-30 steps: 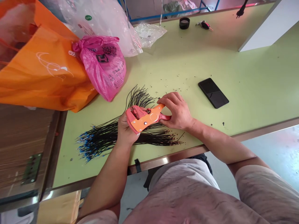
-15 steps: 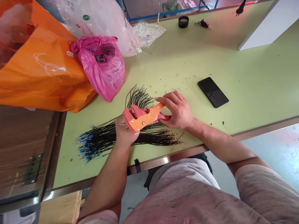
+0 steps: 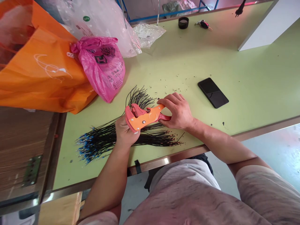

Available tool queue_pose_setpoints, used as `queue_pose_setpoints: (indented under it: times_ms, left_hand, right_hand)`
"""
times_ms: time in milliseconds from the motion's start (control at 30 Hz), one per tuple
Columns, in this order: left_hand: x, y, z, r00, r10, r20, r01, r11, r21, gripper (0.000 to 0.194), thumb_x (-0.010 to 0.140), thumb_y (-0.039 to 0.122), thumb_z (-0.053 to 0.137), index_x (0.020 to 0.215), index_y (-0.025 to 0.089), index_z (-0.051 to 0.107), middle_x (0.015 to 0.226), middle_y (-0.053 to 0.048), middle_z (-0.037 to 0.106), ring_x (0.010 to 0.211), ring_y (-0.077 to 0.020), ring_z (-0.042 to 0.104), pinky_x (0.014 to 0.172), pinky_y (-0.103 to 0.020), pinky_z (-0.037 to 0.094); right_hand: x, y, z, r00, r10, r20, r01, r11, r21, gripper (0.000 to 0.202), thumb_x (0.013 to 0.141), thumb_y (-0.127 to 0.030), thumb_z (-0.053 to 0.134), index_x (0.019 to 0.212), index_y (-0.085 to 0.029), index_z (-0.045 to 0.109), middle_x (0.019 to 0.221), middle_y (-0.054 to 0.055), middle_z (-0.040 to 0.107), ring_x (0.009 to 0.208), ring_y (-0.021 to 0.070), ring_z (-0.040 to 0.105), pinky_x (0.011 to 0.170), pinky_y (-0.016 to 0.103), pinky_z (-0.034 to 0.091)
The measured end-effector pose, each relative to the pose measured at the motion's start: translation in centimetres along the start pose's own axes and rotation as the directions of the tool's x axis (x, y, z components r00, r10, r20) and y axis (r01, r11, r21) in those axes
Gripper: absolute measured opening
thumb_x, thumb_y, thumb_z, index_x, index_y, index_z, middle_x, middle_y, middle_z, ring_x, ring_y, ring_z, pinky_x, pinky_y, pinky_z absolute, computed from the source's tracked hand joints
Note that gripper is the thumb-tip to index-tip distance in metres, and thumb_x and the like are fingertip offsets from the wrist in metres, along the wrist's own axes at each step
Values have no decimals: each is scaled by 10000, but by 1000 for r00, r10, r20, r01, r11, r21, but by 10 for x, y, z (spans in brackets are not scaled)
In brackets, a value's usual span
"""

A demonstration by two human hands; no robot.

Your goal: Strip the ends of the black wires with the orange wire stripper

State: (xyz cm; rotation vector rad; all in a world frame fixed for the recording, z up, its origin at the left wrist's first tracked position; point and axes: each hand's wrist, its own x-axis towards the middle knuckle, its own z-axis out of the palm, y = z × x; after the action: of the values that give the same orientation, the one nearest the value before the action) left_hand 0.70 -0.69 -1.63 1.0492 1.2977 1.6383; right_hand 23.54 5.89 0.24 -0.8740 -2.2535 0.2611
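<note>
My right hand (image 3: 178, 111) is wrapped round the handles of an orange and red wire stripper (image 3: 146, 118). The tool's red jaws lie over my left hand (image 3: 125, 131), whose fingers are mostly hidden behind them; what they hold cannot be made out. Beneath and around my left hand spreads a bundle of black wires (image 3: 152, 139) with blue tips at the left and copper-coloured ends at the right. More black wire ends (image 3: 139, 97) fan out just beyond the tool's head.
Behind the wires at the left are a pink plastic bag (image 3: 105, 65), an orange bag (image 3: 47, 72) and clear plastic bags (image 3: 100, 22). A black phone (image 3: 213, 92) lies to the right. Small scraps, a black ring (image 3: 183, 22) and keys (image 3: 204, 24) lie farther back.
The jaws of the wire stripper have shifted very slightly above my left hand. Both hands are otherwise in nearly the same place.
</note>
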Motion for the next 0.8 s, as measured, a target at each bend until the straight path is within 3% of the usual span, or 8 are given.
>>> queue_pose_setpoints:
  times_ms: [100,267,367,467,600,800]
  left_hand:
    - [-1,-2,-1,996,92,-5,-92,996,-21,410,710,598,988,728,270,742,794,-33,774,761,-248,763,731,-411,698]
    - [-6,-1,0,998,68,-3,-68,998,-12,467,649,667,1007,721,279,757,810,-28,806,754,-239,768,752,-412,708]
    - [-4,3,2,993,115,-38,-116,993,-7,466,542,590,1076,648,283,742,776,-10,805,711,-220,762,750,-392,714]
    - [1,10,6,997,56,-51,-57,998,-26,443,683,636,992,616,287,728,761,-29,806,749,-266,800,774,-456,739]
    - [4,19,8,988,-149,36,152,983,-103,456,702,702,915,716,261,800,873,-98,856,910,-377,844,820,-550,746]
    - [4,19,8,989,-146,38,149,984,-93,423,763,659,864,726,242,799,812,-88,831,845,-343,837,708,-474,731]
  right_hand:
    - [0,1,1,1000,-4,-5,4,1000,-9,376,978,-588,678,1079,-233,749,915,61,726,838,234,576,843,425,447]
    - [-1,2,4,1000,-14,-8,14,1000,2,378,1019,-591,641,888,-242,698,717,3,631,690,184,531,802,392,425]
    - [-1,2,5,998,-28,-53,29,999,14,351,1000,-568,655,1051,-228,725,891,55,713,833,231,598,835,404,467]
    - [-1,2,4,996,-48,-78,51,998,33,398,967,-500,680,1239,-209,698,1111,112,736,1020,284,620,899,440,501]
    - [-1,3,4,994,-73,-80,77,996,43,418,960,-455,680,1298,-209,679,1170,120,729,1087,300,620,931,459,507]
    - [-2,3,2,997,-76,-30,77,996,45,515,995,-570,664,1362,-209,672,1214,135,724,1136,321,615,972,485,492]
